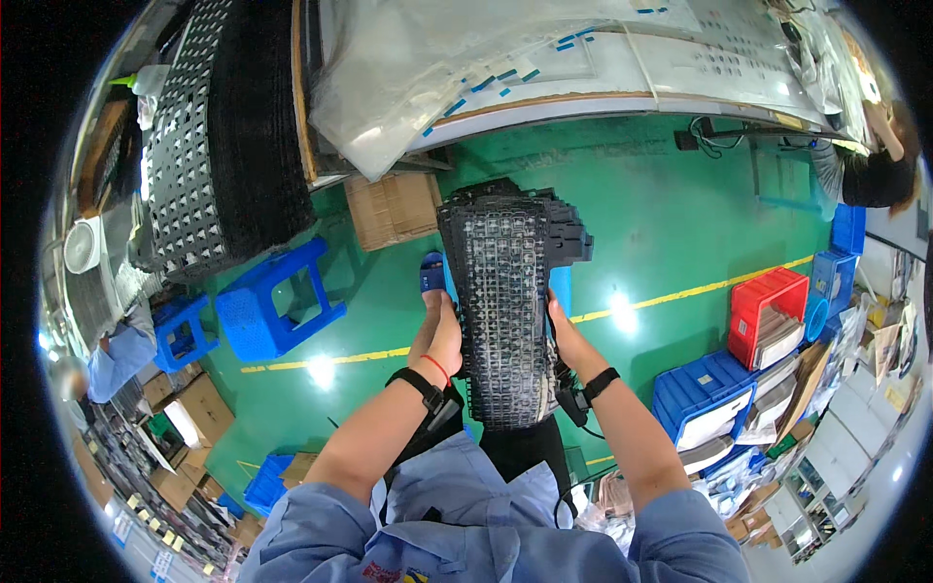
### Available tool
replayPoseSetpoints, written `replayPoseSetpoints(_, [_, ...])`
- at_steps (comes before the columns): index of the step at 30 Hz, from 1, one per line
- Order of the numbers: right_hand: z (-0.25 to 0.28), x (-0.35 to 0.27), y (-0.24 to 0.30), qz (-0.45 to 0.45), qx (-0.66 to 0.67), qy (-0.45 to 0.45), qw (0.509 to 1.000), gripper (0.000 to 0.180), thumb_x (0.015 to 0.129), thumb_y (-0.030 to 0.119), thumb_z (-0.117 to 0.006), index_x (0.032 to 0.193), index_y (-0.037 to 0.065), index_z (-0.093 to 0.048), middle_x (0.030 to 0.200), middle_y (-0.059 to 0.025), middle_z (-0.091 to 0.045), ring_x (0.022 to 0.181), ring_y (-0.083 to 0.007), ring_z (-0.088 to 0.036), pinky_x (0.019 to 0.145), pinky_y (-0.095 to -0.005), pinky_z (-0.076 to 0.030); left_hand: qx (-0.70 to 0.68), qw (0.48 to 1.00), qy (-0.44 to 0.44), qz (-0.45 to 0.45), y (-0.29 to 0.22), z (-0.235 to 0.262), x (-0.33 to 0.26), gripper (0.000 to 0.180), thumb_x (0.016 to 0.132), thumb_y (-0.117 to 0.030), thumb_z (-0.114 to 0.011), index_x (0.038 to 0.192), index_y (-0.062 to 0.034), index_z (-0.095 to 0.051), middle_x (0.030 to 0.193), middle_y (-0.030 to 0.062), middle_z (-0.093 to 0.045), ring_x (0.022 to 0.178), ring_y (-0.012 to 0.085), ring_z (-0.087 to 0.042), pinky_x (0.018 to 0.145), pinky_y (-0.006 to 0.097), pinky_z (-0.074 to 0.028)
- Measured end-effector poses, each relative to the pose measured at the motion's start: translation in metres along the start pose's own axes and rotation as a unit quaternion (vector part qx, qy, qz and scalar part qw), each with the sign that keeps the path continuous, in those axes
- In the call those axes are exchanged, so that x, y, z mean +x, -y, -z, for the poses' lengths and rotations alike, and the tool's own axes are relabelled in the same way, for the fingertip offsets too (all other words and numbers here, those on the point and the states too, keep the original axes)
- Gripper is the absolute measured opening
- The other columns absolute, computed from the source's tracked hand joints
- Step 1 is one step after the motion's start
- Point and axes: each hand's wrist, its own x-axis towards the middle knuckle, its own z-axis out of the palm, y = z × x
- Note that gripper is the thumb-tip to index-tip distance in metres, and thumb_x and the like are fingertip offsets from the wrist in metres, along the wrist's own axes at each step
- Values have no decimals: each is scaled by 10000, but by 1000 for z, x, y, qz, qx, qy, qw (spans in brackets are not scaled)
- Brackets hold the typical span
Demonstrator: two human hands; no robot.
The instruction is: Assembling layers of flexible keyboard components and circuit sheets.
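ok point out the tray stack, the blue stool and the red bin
tray stack (502, 311): head view, middle of its top tray
blue stool (260, 321): head view, on its seat
red bin (753, 303): head view, on its front wall

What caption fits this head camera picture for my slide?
Both hands, left hand and right hand, grip a stack of black trays above a green floor near blue stools.

The stack of trays (505, 311) is black moulded plastic with a slight sheen. The green floor (680, 223) is smooth and glossy. The stools (277, 301) are matt blue plastic, the box (394, 206) plain brown cardboard.
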Motion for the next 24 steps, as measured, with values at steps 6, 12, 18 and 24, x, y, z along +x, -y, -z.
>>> replayPoseSetpoints(6, [3, -16, -3, -34, -118, 41, 992, 980, 904, 626, -466, 1510, 15, 2, 1570, -192, -97, 1456, -304, -93, 1166, -400, -143, 41, 997, -16, 71, -19, -46, -56, 580, 1014, -524, -227, 1434, -144, -356, 1391, 81, -479, 1235, 214, -489, 1041, 388, -401])
replayPoseSetpoints(12, [6, -21, -16, -40, -116, 107, 987, 1127, 814, 551, -677, 1509, 15, 29, 1543, -208, -175, 1424, -331, -203, 1141, -421, -230, 124, 987, 28, 100, 41, 16, -24, 721, 986, -594, -130, 1445, -82, -349, 1463, 99, -409, 1292, 253, -449, 1096, 404, -326])
replayPoseSetpoints(18, [-1, -21, -24, -69, -54, 65, 994, 1116, 784, 421, -763, 1509, 2, -25, 1521, -207, -242, 1396, -312, -271, 1122, -415, -274, -68, 986, 49, 142, 56, 0, -33, 739, 972, -623, -150, 1418, -91, -406, 1380, 111, -502, 1242, 264, -499, 1066, 411, -363])
replayPoseSetpoints(24, [-5, -24, -22, -64, -41, 6, 997, 1009, 758, 368, -794, 1488, 5, -199, 1423, -167, -401, 1301, -257, -396, 1086, -382, -320, -69, 984, 60, 151, 51, -2, -36, 653, 995, -562, -216, 1349, -79, -477, 1286, 99, -584, 1133, 250, -583, 1012, 389, -427])
